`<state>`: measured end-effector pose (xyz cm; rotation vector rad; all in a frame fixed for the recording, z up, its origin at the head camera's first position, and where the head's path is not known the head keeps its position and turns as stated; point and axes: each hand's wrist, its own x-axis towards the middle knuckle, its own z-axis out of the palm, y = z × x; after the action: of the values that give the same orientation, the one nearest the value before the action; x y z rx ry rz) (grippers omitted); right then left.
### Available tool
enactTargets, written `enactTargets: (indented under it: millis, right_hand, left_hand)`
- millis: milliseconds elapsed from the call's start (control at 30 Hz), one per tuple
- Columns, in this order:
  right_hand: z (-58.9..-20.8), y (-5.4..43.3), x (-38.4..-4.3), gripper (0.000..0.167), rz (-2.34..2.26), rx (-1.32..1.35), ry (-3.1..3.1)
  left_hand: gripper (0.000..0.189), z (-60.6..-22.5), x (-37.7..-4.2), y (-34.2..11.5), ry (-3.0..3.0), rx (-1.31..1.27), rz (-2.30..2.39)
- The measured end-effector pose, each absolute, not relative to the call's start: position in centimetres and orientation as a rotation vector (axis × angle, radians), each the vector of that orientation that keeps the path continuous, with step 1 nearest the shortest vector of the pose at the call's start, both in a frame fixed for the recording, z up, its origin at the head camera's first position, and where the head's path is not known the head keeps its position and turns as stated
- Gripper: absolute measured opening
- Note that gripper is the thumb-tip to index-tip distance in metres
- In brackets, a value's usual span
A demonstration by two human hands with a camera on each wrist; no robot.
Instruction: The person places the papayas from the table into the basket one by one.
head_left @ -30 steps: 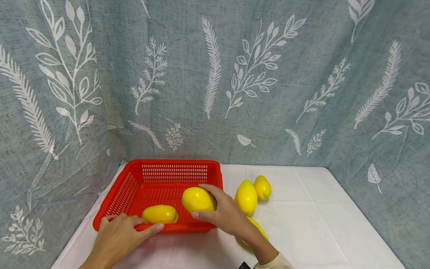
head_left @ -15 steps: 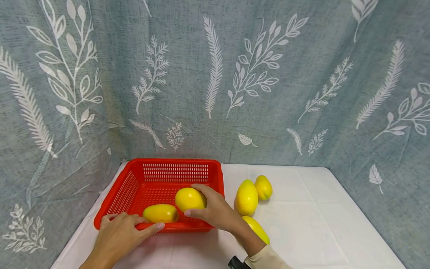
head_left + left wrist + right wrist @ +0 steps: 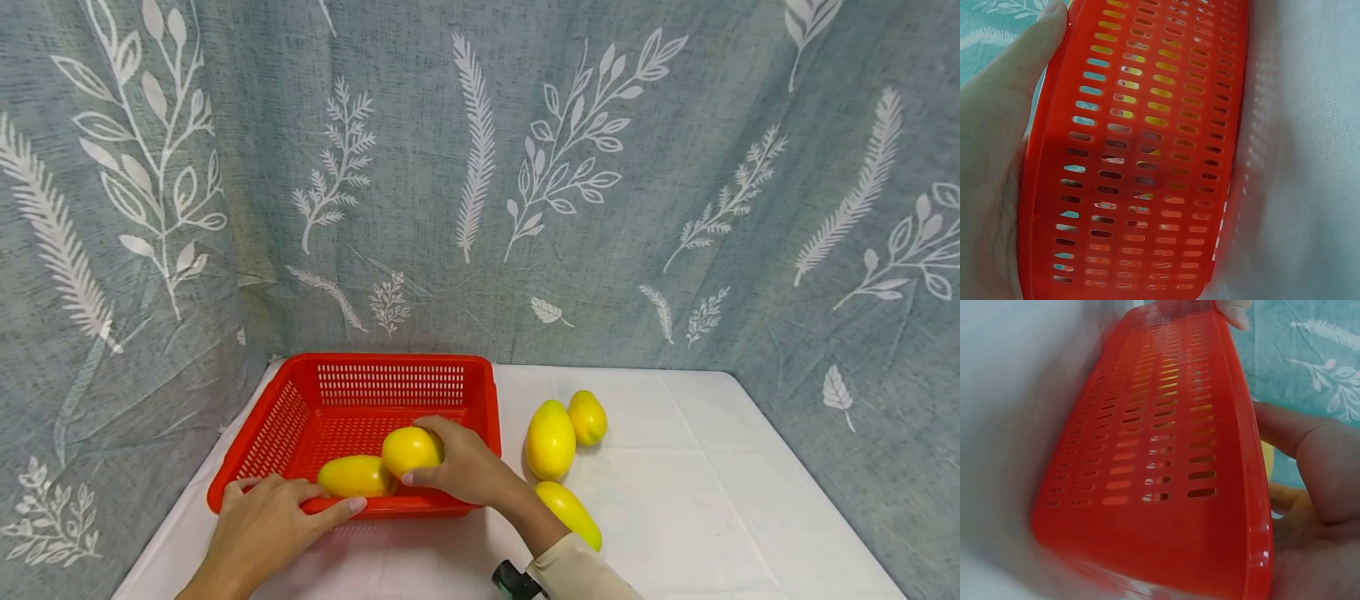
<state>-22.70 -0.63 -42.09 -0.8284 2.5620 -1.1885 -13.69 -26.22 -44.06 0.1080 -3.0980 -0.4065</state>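
Observation:
In the head view my right hand [image 3: 461, 462] grips a smooth yellow mango [image 3: 411, 451] inside the red plastic basket [image 3: 390, 360], low and just behind its front wall. Another mango [image 3: 354, 477] lies on its side in the basket, at the right end of which the held one sits close. My left hand [image 3: 270, 517] holds the front rim near the left corner, fingers over the inner side and thumb along the outside. The left wrist view shows that hand at the rim of the slotted basket wall [image 3: 1129, 187]. In the right wrist view the wall mostly hides the held mango [image 3: 1267, 465].
Right of the basket, three more mangoes lie on the white-covered table [image 3: 675, 483]: a large one [image 3: 551, 440], a smaller one [image 3: 587, 418] touching or near it, and one [image 3: 570, 515] closer to the front, beside my right forearm. A grey-green leaf-print curtain [image 3: 480, 183] surrounds the table.
My right hand has moved left and slightly down with its mango, toward the mango in the basket. The left hand and the basket stay in place.

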Motion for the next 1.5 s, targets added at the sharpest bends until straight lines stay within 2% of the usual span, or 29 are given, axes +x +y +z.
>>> enactTargets:
  millis: [167, 433, 733, 1000, 1233, 1500]
  right_hand:
    - [-42.5, -1.1, -22.9, 0.069, -1.108, -0.854, 2.565]
    - [-43.1, -1.9, -23.1, 0.063, -0.968, -0.913, 2.598]
    - [-43.2, -3.0, -23.3, 0.057, -0.821, -0.803, 2.613]
    - [-43.0, -3.5, -23.5, 0.061, -0.792, -0.708, 2.581]
    - [-43.2, -3.5, -23.8, 0.055, -0.788, -0.712, 2.549]
    - [-43.4, -3.4, -23.9, 0.056, -0.772, -0.718, 2.558]
  left_hand:
    - [0.082, -44.2, -13.7, -26.2, -3.100, 0.105, -0.406]
    - [0.085, -44.6, -13.5, -26.2, -3.060, 0.086, -0.394]
    - [0.082, -44.6, -13.3, -26.2, -3.037, 0.080, -0.404]
    - [0.079, -44.3, -13.4, -26.1, -3.052, 0.069, -0.397]
    - [0.078, -44.4, -13.6, -26.1, -3.042, 0.075, -0.434]
    - [0.079, -44.7, -13.5, -26.1, -3.031, 0.086, -0.437]
